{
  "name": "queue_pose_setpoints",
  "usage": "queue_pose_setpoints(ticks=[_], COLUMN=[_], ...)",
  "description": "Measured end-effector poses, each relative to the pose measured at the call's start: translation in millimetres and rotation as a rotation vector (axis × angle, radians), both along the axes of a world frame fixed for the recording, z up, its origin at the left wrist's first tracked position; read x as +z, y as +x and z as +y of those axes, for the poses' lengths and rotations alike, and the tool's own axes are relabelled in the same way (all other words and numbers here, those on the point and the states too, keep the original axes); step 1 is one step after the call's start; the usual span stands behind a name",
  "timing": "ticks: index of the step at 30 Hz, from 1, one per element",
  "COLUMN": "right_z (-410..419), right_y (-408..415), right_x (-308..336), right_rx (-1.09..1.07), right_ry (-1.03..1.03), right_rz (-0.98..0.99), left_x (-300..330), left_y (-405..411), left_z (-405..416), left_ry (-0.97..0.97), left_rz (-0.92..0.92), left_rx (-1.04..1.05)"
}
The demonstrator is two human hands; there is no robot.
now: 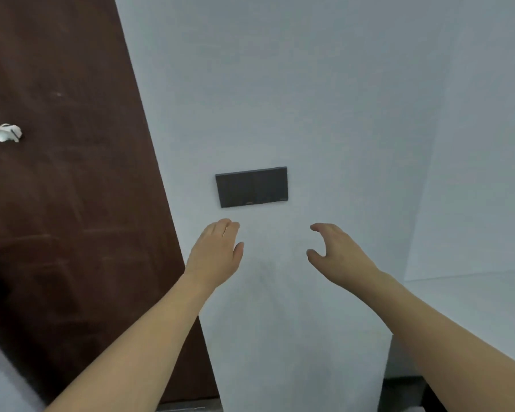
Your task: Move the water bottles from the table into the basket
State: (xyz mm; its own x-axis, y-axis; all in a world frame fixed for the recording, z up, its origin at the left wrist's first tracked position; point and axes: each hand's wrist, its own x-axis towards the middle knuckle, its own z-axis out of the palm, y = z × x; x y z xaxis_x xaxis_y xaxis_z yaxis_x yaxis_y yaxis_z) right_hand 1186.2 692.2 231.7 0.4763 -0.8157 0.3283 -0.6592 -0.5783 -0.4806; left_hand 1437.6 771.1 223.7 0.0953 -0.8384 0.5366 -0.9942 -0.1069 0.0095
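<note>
Before wall [324,84] and door [57,203] | left hand [216,251] empty, fingers straight | right hand [338,251] empty, grip loosely spread | switch plate [252,187] above both | bottles, basket, desk out of view | progress cannot be judged; no bottle in hand.

I face a wall [324,93] with a door [57,203] to its left. A switch plate [252,187] sits on the wall ahead, just above my hands. My left hand [216,251] and right hand [336,251] hang side by side, apart (both holding nothing). A small hook [6,133] sits on the door, far left.
</note>
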Motion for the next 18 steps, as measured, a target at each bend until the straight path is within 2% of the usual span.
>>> queue_pose_setpoints(ticks=[9, 18], right_z=[-52.0, -104.9], right_y=[-162.1, -275.0], right_x=[-4.4, -0.2], right_rx=[0.045, -0.052], right_ry=[0.037, 0.023], right_rz=[0.021, 0.081], left_x=[-6.1, -4.4], left_y=[-160.3, -284.6], left_z=[-34.7, -105.7], left_ry=[-0.028, -0.068], left_rz=[0.05, 0.076], left_rx=[0.088, -0.076])
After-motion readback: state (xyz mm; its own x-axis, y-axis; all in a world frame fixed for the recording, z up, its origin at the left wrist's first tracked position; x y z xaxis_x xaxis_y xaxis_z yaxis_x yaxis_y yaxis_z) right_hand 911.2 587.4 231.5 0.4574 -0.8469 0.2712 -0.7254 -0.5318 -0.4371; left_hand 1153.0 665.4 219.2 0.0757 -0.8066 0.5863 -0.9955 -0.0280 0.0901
